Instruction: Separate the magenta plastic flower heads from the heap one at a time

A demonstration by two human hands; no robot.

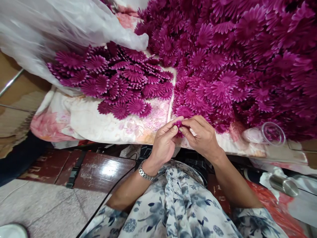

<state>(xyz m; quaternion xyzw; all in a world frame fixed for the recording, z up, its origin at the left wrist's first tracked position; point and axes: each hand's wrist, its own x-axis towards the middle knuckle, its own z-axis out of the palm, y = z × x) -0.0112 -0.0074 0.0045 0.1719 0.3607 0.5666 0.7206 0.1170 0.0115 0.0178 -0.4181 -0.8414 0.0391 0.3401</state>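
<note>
Between my two hands is a small magenta artificial flower (178,124), held just over the front edge of the cloth-covered table. My left hand (164,140), with a metal watch on its wrist, pinches it from the left. From the right, the thumb and fingertips of my right hand (201,135) are closed on the same flower. Its lower part is mostly hidden by my fingers. Beyond my hands, flat magenta flower pieces (120,82) lie in overlapping stacks at the left. A large heap of fuller magenta flowers (223,66) fills the right side.
A white plastic bag (74,26) hangs over the back left. At the right front lies a clear plastic cup (273,134). The floral tablecloth (81,119) covers the table. A brown bench (99,168) and a metal tumbler (284,185) are lower down.
</note>
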